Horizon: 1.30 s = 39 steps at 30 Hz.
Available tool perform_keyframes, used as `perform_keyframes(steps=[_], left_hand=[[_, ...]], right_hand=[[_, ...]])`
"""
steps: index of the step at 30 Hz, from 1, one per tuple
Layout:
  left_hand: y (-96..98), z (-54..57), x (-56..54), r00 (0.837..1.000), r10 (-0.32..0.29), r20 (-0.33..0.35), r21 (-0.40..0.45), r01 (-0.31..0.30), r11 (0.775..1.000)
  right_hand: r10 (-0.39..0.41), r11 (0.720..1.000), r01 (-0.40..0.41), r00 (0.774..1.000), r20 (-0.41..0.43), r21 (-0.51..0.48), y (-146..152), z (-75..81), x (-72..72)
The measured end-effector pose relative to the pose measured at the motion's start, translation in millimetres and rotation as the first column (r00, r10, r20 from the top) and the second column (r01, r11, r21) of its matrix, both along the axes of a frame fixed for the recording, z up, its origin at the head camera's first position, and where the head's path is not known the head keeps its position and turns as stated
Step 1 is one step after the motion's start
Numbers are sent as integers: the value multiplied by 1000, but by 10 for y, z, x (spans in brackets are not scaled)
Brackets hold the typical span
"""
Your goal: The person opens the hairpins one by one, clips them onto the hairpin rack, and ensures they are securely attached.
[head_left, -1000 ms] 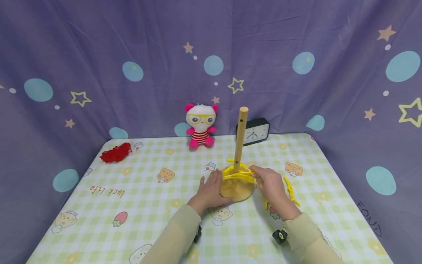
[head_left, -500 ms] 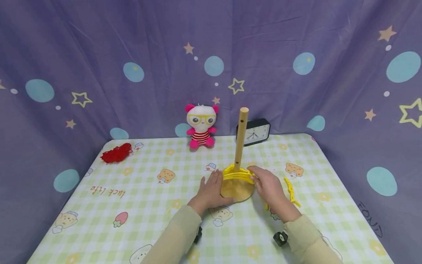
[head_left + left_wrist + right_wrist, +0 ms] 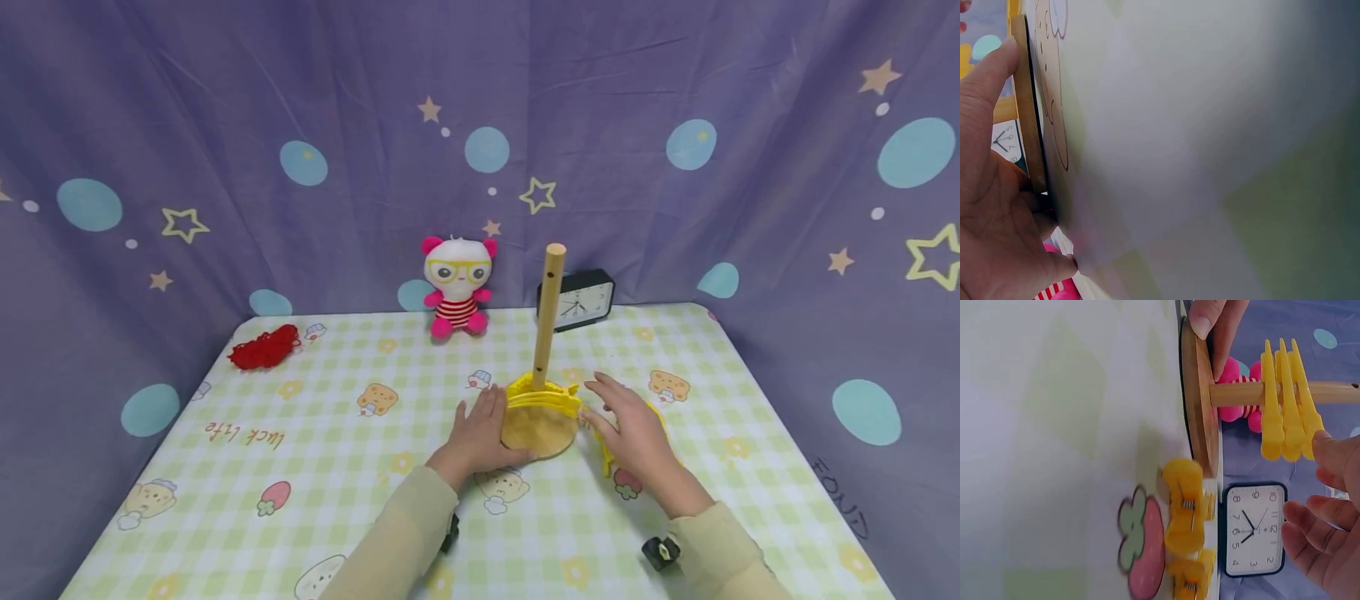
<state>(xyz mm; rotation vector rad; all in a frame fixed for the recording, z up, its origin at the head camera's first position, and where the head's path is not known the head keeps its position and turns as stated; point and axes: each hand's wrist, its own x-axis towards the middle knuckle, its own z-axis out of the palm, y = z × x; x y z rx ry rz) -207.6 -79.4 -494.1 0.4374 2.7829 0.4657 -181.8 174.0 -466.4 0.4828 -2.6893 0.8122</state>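
Note:
A wooden stand with a round base (image 3: 538, 433) and an upright post (image 3: 549, 317) is on the table. My left hand (image 3: 478, 429) holds the base's left edge, thumb on its rim (image 3: 1025, 100). Around the lower post sit several yellow banana-style hair clips (image 3: 1285, 422), stacked side by side above the base, their ends pointing right in the head view. My right hand (image 3: 630, 425) is just right of those ends, fingers spread and slightly bent, holding nothing. Partly hidden beneath it, more yellow clips with springs (image 3: 1186, 506) lie on the table.
A pink-and-white plush panda (image 3: 457, 287) sits at the back, with a black alarm clock (image 3: 585, 302) behind the post. A red stringy bundle (image 3: 265, 347) lies at the far left. The checked tablecloth (image 3: 330, 467) meets a purple curtain (image 3: 360, 200) at the back.
My right hand has let go of the yellow clip it was fitting round the post and drawn back to the right, its fingers spreading. The left hand has stayed on the base.

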Motion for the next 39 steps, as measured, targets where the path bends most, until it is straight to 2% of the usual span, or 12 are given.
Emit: perform_keyframes(steps=[14,19,30,35,39], left_hand=[[-4,-15,-7,1000,5,-5,1,-5,1000],[4,-13,-4,1000,3,-2,8,-3,1000],[-2,-15,-10,1000,1,-9,-11,-1,1000],[1,-6,-4,1000,-2,-14,-11,2,1000],[2,-6,3,1000,-3,-10,-10,3,1000]], right_hand=[[-88,996,87,996,32,9,394,-103,139],[-127,992,125,989,75,34,528,-135,201],[-161,983,145,975,154,112,743,-176,317],[-208,973,176,949,236,150,811,-201,341],[-241,967,193,905,351,166,851,-203,340]])
